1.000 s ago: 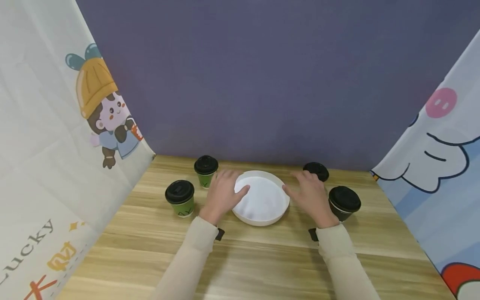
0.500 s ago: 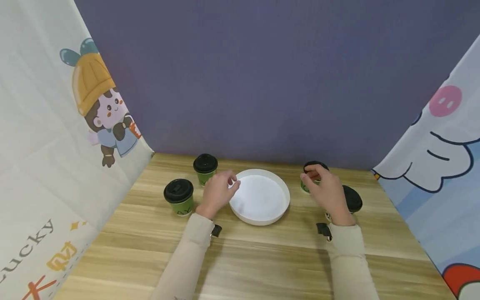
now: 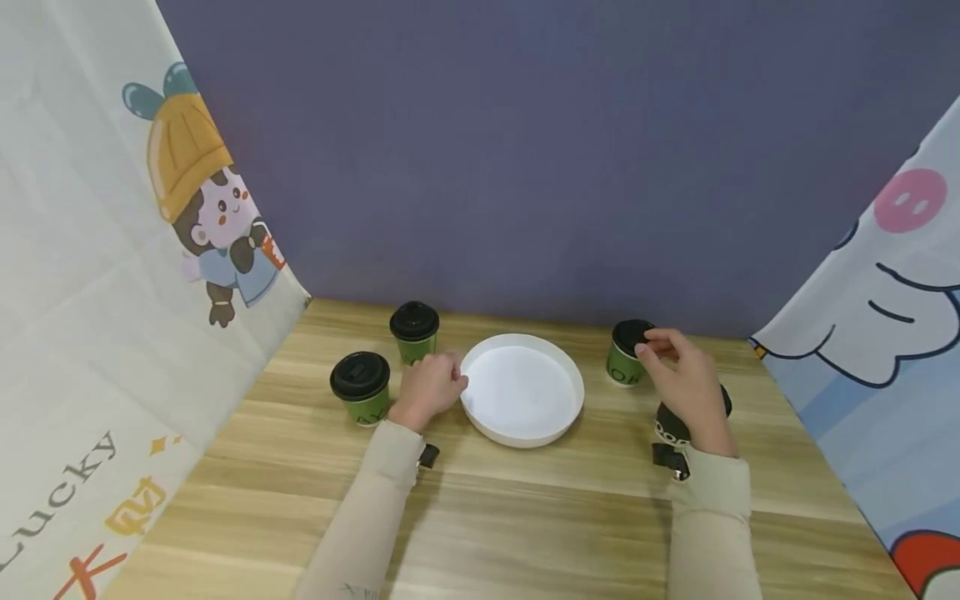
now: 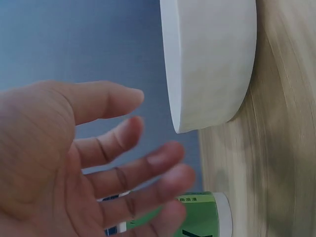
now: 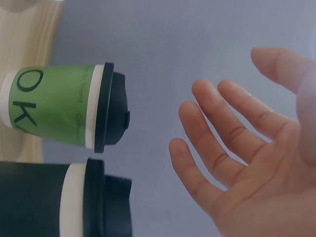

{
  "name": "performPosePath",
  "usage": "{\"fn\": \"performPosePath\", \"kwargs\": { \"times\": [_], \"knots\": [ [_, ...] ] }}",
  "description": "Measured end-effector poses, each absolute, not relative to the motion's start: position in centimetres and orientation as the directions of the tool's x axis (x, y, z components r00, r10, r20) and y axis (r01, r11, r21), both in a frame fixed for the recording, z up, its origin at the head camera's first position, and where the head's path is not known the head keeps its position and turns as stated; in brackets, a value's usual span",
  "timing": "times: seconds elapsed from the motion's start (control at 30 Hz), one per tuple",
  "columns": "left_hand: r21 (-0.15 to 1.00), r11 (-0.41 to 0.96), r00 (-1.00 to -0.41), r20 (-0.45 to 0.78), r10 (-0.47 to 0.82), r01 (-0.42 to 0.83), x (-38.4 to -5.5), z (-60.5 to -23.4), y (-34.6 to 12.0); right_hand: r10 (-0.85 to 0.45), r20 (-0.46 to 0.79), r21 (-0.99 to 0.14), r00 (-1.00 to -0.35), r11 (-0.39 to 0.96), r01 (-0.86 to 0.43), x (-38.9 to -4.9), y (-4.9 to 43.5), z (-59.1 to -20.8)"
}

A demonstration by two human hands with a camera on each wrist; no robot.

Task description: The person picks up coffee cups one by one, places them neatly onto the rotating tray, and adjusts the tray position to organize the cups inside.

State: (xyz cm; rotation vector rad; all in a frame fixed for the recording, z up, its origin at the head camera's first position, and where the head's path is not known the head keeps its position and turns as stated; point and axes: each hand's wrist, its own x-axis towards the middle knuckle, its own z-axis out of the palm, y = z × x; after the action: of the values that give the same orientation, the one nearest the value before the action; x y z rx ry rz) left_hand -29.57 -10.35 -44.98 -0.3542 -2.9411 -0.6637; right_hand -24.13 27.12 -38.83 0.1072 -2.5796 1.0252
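Observation:
A round white shallow tray (image 3: 522, 392) lies mid-table. Beside its left rim is my left hand (image 3: 429, 390), its fingers loosely curled around nothing; the left wrist view shows the fingertips apart from the tray's wall (image 4: 215, 64). My right hand (image 3: 688, 392) hovers over the right side with relaxed, bent fingers. In the right wrist view, a gap separates it from the lidded green paper coffee cup (image 5: 54, 106) and the lidded black coffee cup (image 5: 34, 200). The right forearm and hand partly cover the black cup (image 3: 670, 425) in the head view.
Two more green coffee cups with black lids stand left of the tray, a front cup (image 3: 367, 408) and a back cup (image 3: 415, 348). A dark partition (image 3: 525, 167) closes off the back of the wooden table (image 3: 540, 517). Printed cloths hang on both sides.
My right hand has moved right, away from the tray toward the right-hand cups, uncovering the back green one. The left hand has drawn back slightly from the tray, fingers more curled. The tray stays put.

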Motion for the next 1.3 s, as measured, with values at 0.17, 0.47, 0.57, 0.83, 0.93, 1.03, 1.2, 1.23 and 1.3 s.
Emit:
{"fn": "performPosePath", "kwargs": {
  "times": [0.17,0.47,0.57,0.83,0.93,1.03,1.2,1.23,1.3],
  "knots": [
    [0.390,0.895,-0.976,0.065,0.207,0.216,-29.7,-45.1,-10.7,0.099,0.347,-0.661,-0.933,0.731,-0.168,-24.0,27.7,-39.1],
    [0.386,0.898,-0.971,-0.021,0.237,0.211,-30.0,-45.0,-10.9,0.102,0.405,-0.634,-0.909,0.747,-0.199,-23.7,29.3,-39.1],
    [0.403,0.895,-0.967,-0.079,0.244,0.193,-30.0,-44.9,-10.9,0.097,0.400,-0.619,-0.911,0.762,-0.191,-23.6,30.3,-39.2],
    [0.429,0.875,-0.947,-0.114,0.299,0.225,-29.8,-45.1,-11.5,0.074,0.191,-0.567,-0.979,0.822,-0.049,-22.7,32.4,-39.6],
    [0.450,0.864,-0.942,-0.124,0.312,0.227,-29.6,-45.2,-11.8,0.039,0.052,-0.532,-0.998,0.847,0.006,-22.6,32.8,-39.6],
    [0.465,0.858,-0.937,-0.145,0.318,0.220,-29.5,-45.2,-12.0,0.012,-0.062,-0.517,-0.998,0.855,0.043,-22.8,33.0,-39.8],
    [0.485,0.853,-0.933,-0.180,0.312,0.192,-29.4,-45.1,-12.2,0.009,-0.134,-0.552,-0.991,0.830,0.082,-23.1,33.1,-40.4],
    [0.489,0.852,-0.932,-0.185,0.310,0.187,-29.4,-45.2,-12.3,0.014,-0.137,-0.558,-0.991,0.825,0.088,-23.1,33.0,-40.5],
    [0.487,0.855,-0.931,-0.196,0.308,0.180,-29.4,-45.2,-12.3,0.019,-0.140,-0.566,-0.990,0.819,0.096,-23.2,32.9,-40.6]
  ]
}}
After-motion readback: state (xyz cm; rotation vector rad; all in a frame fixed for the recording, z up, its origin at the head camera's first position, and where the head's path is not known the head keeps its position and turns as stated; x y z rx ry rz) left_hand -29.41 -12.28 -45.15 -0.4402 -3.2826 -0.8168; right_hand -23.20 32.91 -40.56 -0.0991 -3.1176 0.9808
